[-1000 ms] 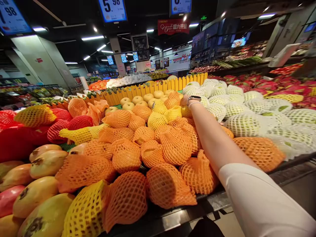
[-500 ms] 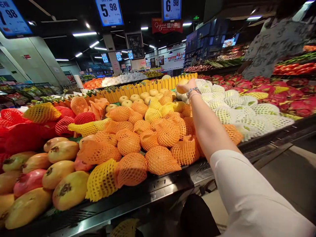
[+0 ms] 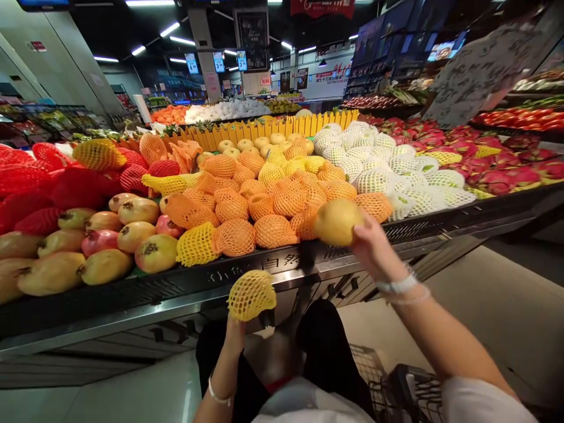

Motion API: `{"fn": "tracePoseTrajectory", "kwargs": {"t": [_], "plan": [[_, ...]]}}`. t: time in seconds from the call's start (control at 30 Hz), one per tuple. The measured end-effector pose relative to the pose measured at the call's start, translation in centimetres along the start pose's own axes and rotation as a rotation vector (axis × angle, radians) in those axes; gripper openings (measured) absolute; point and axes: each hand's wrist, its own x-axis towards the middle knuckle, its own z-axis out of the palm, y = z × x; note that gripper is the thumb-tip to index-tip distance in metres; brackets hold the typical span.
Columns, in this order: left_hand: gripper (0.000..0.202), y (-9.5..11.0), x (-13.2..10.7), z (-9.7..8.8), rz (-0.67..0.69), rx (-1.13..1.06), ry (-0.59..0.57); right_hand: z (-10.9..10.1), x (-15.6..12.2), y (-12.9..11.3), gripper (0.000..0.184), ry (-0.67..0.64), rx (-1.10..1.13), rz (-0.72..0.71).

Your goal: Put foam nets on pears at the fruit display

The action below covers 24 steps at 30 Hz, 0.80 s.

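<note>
Worktop: fruit display worktop [image 3: 132, 299], heaped with netted fruit, in front of both hands
Right hand [image 3: 374, 249]: clamped on a bare yellow fruit [image 3: 337, 222], held near the worktop's front edge
Left hand [image 3: 233, 346]: clamped on a yellow foam net [image 3: 251, 295], lower, below the edge, well apart from the right

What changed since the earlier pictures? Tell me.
The right hand has pulled back from the display toward the person, now gripping a bare yellow fruit. The left hand has come into view, holding a yellow foam net. The orange-netted fruit and dragon fruit stay piled as before.
</note>
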Motion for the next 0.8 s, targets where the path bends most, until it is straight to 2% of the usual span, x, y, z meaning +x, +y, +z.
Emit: {"fn": "tracePoseTrajectory", "kwargs": {"t": [0.07,0.13,0.2,0.27,0.4,0.5,0.63,0.7,0.8], "plan": [[0.068,0.8,0.7,1.5,0.035,0.038,-0.102,1.0,-4.1,2.9,0.068,-0.045,0.124,0.199],[0.055,2.2,1.3,3.0,0.14,0.16,-0.19,1.7,-6.8,5.6,0.064,-0.063,0.219,0.344],[0.038,3.7,1.6,4.3,0.285,0.35,-0.257,2.0,-8.6,7.6,0.056,-0.081,0.303,0.428],[0.03,4.6,1.5,5.3,0.353,0.488,-0.336,1.9,-9.6,9.1,0.05,-0.107,0.384,0.48],[0.047,4.5,1.0,6.5,0.272,0.449,-0.42,1.7,-10.2,11.2,0.055,-0.064,0.514,0.504],[0.052,4.0,0.7,6.8,0.289,0.512,-0.495,1.8,-10.4,12.8,0.057,-0.017,0.612,0.512],[0.064,4.4,0.6,7.4,0.517,0.809,-0.569,1.8,-11.3,14.9,0.053,0.01,0.591,0.517],[0.061,4.9,0.7,8.0,0.633,0.923,-0.586,1.7,-11.8,15.4,0.051,0.019,0.514,0.493],[0.05,5.6,0.9,8.9,0.649,0.951,-0.615,1.6,-12.0,15.4,0.057,0.001,0.385,0.466]]}}
